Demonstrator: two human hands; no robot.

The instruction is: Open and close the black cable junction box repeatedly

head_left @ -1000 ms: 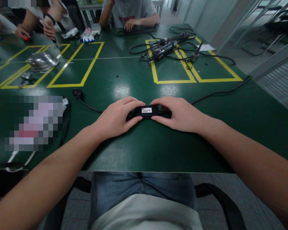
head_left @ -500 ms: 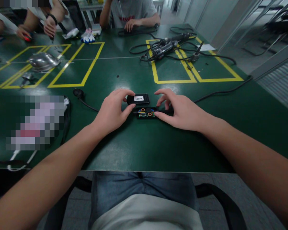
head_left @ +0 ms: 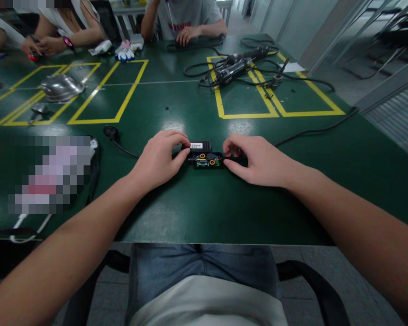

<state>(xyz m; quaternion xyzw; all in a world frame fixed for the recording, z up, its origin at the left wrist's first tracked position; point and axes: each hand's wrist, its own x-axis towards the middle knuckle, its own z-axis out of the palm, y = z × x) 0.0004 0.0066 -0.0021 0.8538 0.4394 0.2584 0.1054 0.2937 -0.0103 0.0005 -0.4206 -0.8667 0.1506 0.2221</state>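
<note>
A small black case [head_left: 207,166] lies uncovered on the green table in front of me, showing a green circuit board with copper coils and coloured wires. Just behind it a black cover [head_left: 206,146] with a white label stands tilted, close to the case's rear edge. My left hand [head_left: 165,155] pinches the cover's left end between thumb and fingers. At the case's right end, my right hand [head_left: 253,159] is closed around the black cable [head_left: 301,133] where it leaves the housing; its fingers partly hide that spot. A plug [head_left: 111,132] on a cord lies to the left.
A pixelated item [head_left: 51,174] with a white strap lies at left. Farther back are a metal shell [head_left: 61,87], gloves [head_left: 125,50], and black power tools [head_left: 236,68] with tangled cords. Yellow tape [head_left: 132,90] marks the table. Co-workers sit across it.
The cover has tipped and come down nearer the case. My right fingers have closed in at the case's right end. At the far left, a co-worker's hands have come together.
</note>
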